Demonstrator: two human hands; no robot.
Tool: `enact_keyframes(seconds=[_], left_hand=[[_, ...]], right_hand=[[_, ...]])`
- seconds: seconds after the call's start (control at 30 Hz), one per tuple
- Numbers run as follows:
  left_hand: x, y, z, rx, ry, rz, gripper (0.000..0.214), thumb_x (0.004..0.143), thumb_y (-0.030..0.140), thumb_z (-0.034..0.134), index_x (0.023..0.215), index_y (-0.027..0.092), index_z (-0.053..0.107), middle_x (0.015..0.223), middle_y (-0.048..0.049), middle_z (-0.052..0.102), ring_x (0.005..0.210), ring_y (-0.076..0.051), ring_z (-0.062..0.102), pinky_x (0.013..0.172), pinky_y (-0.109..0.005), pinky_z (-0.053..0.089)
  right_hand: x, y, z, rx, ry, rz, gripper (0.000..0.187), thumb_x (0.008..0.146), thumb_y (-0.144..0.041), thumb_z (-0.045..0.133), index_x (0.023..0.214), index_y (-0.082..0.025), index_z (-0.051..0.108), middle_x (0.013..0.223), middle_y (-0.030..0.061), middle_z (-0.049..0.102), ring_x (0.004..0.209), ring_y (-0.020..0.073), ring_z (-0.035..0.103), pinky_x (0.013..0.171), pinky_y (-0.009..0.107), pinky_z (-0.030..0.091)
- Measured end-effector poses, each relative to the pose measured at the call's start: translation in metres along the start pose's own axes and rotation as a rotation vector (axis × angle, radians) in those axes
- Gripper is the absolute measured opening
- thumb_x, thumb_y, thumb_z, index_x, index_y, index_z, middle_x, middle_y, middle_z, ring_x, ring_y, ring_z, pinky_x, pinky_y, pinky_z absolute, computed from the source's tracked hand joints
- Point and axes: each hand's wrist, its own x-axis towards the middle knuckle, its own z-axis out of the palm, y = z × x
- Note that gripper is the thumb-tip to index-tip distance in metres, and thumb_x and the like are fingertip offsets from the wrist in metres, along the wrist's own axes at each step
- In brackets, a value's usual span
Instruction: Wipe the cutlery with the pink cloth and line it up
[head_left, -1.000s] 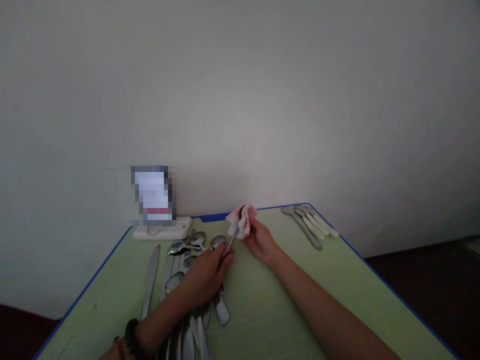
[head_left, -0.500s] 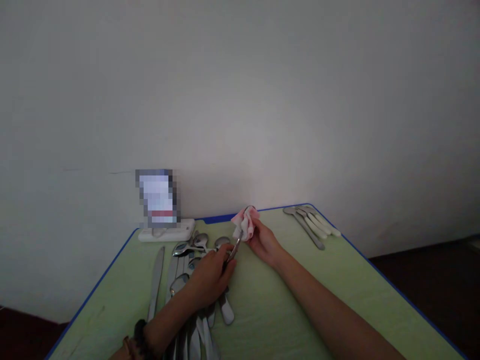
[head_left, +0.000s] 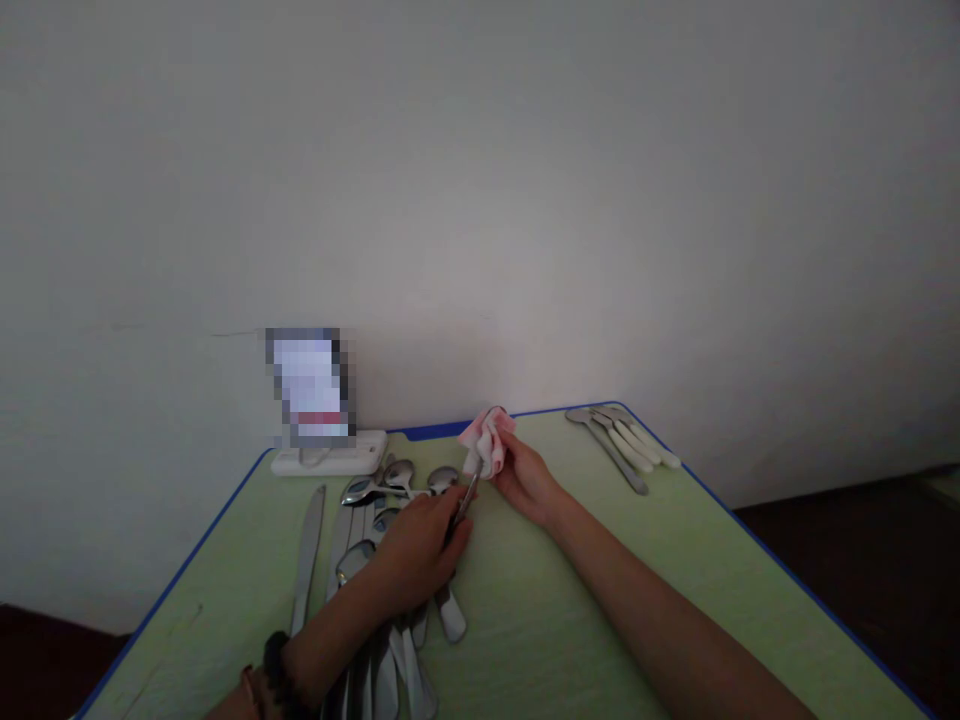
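Observation:
My left hand (head_left: pixel 424 545) is closed round the handle of a metal spoon (head_left: pixel 466 497) that slants up to the right. Its far end disappears into a pink and white cloth (head_left: pixel 484 443) bunched in my right hand (head_left: pixel 523 478), whose fingers are wrapped round the cloth. Both hands meet near the back middle of the green table (head_left: pixel 675 560). Under my left hand lies a pile of several spoons and knives (head_left: pixel 382 500).
A lone table knife (head_left: pixel 306 550) lies left of the pile. A separate group of cutlery with white handles (head_left: pixel 626 442) rests at the back right corner. A white stand (head_left: pixel 328 458) with a blurred upright item sits at the back left, against the wall.
Both hands have hardly shifted. The cloth stays on the spoon's end, with only small movement of the hands and the view.

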Motion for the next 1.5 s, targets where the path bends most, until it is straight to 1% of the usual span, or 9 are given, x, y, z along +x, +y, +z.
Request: enact_keyframes(seconds=[0.13,0.37,0.63,0.83,0.97,1.2,1.37,1.5], left_hand=[[0.0001,0.0015,-0.0018,0.026,-0.002,0.005,0.027,0.087,0.028,0.038,0.111,0.019,0.049,0.086,-0.0064,0.063,0.079,-0.022,0.057,0.070,-0.031,0.041],[0.0002,0.0020,-0.0020,0.049,-0.007,0.015,0.024,0.088,0.027,0.037,0.108,0.019,0.049,0.087,-0.0063,0.063,0.080,-0.021,0.058,0.070,-0.030,0.040],[-0.0004,0.0028,-0.0020,0.026,0.001,0.012,0.024,0.088,0.028,0.037,0.107,0.020,0.049,0.087,-0.0062,0.064,0.080,-0.022,0.058,0.070,-0.031,0.041],[-0.0011,0.0038,-0.0031,0.036,0.001,0.020,0.024,0.088,0.026,0.036,0.107,0.019,0.049,0.088,-0.0068,0.063,0.081,-0.022,0.057,0.071,-0.032,0.040],[-0.0006,0.0031,-0.0033,0.030,-0.003,0.022,0.021,0.088,0.026,0.037,0.104,0.020,0.050,0.089,-0.0063,0.063,0.081,-0.022,0.057,0.071,-0.032,0.040],[-0.0007,0.0024,-0.0018,0.042,-0.004,0.025,0.023,0.089,0.026,0.036,0.106,0.019,0.049,0.088,-0.0068,0.063,0.080,-0.023,0.056,0.070,-0.032,0.040],[-0.0016,0.0037,-0.0029,0.032,-0.011,0.013,0.023,0.089,0.027,0.036,0.106,0.019,0.049,0.086,-0.0063,0.062,0.080,-0.022,0.056,0.070,-0.031,0.039],[-0.0014,0.0040,-0.0042,0.036,-0.020,0.008,0.023,0.089,0.028,0.035,0.105,0.019,0.049,0.085,-0.0066,0.062,0.079,-0.022,0.056,0.070,-0.032,0.039]], right_hand=[[-0.0015,-0.0006,0.0017,-0.004,-0.018,-0.002,0.010,0.075,-0.025,0.063,0.075,-0.014,0.063,0.063,-0.0012,0.062,0.052,0.0076,0.052,0.050,0.019,0.043],[-0.0023,-0.0007,0.0029,-0.010,0.004,-0.005,0.009,0.076,-0.023,0.062,0.075,-0.014,0.063,0.063,-0.0015,0.062,0.053,0.0074,0.051,0.051,0.019,0.042],[-0.0009,0.0001,0.0018,-0.028,0.002,-0.007,0.009,0.074,-0.023,0.064,0.076,-0.014,0.063,0.064,-0.0017,0.063,0.055,0.0071,0.053,0.052,0.018,0.043],[-0.0036,-0.0002,0.0024,-0.126,-0.030,-0.006,0.009,0.072,-0.021,0.062,0.069,-0.012,0.062,0.059,-0.0009,0.061,0.052,0.0075,0.050,0.050,0.019,0.040],[-0.0040,-0.0003,0.0035,-0.132,-0.030,-0.011,0.009,0.071,-0.021,0.062,0.069,-0.012,0.062,0.059,-0.0009,0.061,0.053,0.0077,0.050,0.052,0.019,0.040],[-0.0025,0.0008,0.0033,-0.131,-0.007,-0.012,0.010,0.070,-0.022,0.062,0.069,-0.011,0.062,0.060,-0.0005,0.061,0.053,0.0075,0.050,0.052,0.019,0.039],[-0.0009,0.0010,0.0029,-0.121,-0.010,-0.002,0.010,0.067,-0.021,0.064,0.070,-0.011,0.063,0.062,-0.0004,0.061,0.055,0.0077,0.050,0.053,0.019,0.040],[-0.0008,0.0012,0.0023,-0.132,-0.024,-0.001,0.011,0.068,-0.022,0.064,0.069,-0.012,0.063,0.060,-0.0005,0.060,0.054,0.0077,0.050,0.052,0.020,0.040]])
